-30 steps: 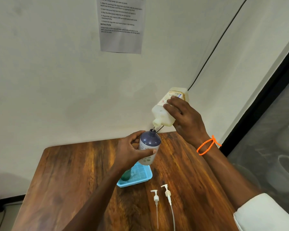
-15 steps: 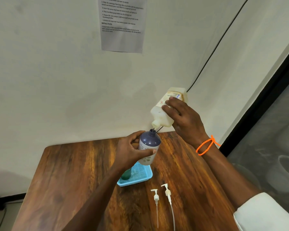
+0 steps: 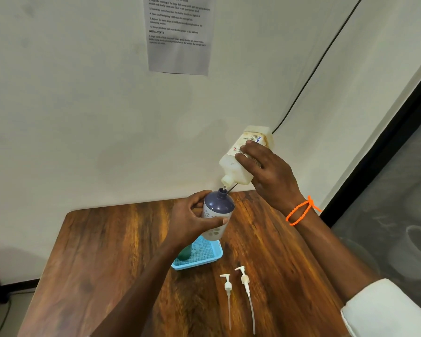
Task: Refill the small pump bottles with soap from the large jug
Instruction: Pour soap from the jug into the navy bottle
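Above the far edge of the brown wooden counter, my left hand wraps round the small white pump bottle with the dark blue shoulder, holding it lifted and open-mouthed so the neck meets the spout. My right hand, at two o'clock from it, curls round the large cream plastic jug, tipped spout-down just over that neck so soap can drop straight in. At six o'clock lies a light blue mesh tray holding something green, and nearer me two white pump heads wait, laid aside until each bottle is full.
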